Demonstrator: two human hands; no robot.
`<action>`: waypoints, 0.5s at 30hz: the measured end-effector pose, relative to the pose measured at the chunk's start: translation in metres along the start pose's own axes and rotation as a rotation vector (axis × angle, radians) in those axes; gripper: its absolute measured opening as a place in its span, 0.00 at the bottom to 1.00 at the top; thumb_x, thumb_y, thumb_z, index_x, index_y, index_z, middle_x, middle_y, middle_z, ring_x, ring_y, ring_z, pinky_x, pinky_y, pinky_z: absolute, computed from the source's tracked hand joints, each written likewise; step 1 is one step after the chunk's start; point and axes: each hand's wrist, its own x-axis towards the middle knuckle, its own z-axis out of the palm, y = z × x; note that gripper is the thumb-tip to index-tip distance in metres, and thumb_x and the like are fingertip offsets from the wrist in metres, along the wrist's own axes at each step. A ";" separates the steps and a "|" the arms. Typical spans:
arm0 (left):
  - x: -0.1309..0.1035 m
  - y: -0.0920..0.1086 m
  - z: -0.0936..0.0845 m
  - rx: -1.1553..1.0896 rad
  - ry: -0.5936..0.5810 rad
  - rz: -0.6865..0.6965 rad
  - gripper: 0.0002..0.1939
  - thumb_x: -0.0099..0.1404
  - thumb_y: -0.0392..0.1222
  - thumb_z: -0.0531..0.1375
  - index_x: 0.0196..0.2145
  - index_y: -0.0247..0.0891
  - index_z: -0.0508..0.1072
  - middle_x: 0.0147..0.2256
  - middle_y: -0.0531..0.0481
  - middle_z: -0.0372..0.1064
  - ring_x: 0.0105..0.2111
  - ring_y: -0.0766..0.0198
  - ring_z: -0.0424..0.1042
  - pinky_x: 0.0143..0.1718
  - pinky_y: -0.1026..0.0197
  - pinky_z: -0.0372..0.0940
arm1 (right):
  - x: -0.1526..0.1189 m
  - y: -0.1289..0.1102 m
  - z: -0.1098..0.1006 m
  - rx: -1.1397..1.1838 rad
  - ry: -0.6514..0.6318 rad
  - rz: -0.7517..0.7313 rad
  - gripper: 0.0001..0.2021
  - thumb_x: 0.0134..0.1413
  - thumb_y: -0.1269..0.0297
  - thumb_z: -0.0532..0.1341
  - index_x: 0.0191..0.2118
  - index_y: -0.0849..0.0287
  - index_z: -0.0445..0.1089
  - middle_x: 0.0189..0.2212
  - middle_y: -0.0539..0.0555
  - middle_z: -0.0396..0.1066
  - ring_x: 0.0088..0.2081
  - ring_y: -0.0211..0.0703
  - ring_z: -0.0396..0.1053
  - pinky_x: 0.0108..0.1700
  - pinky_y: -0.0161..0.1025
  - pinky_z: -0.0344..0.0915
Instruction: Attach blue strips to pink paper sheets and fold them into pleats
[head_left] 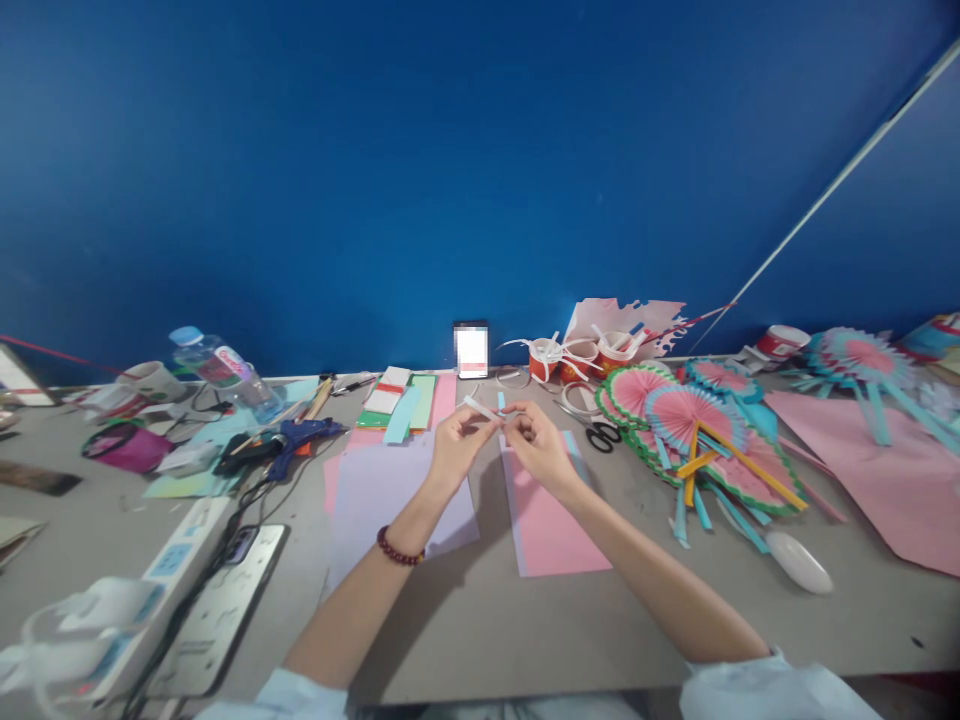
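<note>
A narrow white strip (pixel 480 408) is pinched between my left hand (pixel 457 445) and my right hand (pixel 534 440), above the middle of the grey table. The fingertips of both hands nearly meet at the strip's right end. A beaded bracelet (pixel 400 548) circles my left wrist. Beneath my left forearm lies a pale purple sheet (pixel 375 500). Under my right forearm is a pink sheet (pixel 551 530) with purple and blue sheets showing at its edges. Whether the strip is folded at the fingertips is too small to tell.
Black-handled scissors (pixel 602 437) and paper fans (pixel 694 415) lie to the right. A lit phone (pixel 472 352) stands by the blue wall. On the left are a blue glue gun (pixel 296 445), a bottle (pixel 229 370), a power strip (pixel 169 570) and another phone (pixel 217 610).
</note>
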 end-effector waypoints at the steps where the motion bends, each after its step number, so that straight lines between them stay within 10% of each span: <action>1: 0.000 -0.001 0.000 0.007 -0.002 0.003 0.11 0.53 0.46 0.65 0.32 0.36 0.77 0.35 0.45 0.75 0.36 0.59 0.73 0.39 0.60 0.65 | 0.000 0.000 0.000 -0.001 -0.001 -0.004 0.11 0.51 0.60 0.56 0.41 0.57 0.63 0.19 0.44 0.60 0.22 0.36 0.59 0.26 0.34 0.57; 15: 0.000 -0.001 0.002 -0.013 0.107 -0.067 0.11 0.52 0.46 0.65 0.27 0.35 0.75 0.28 0.47 0.75 0.30 0.63 0.72 0.33 0.63 0.63 | -0.001 0.003 0.002 -0.043 -0.003 -0.015 0.10 0.53 0.60 0.56 0.40 0.57 0.64 0.23 0.47 0.62 0.25 0.37 0.63 0.27 0.35 0.58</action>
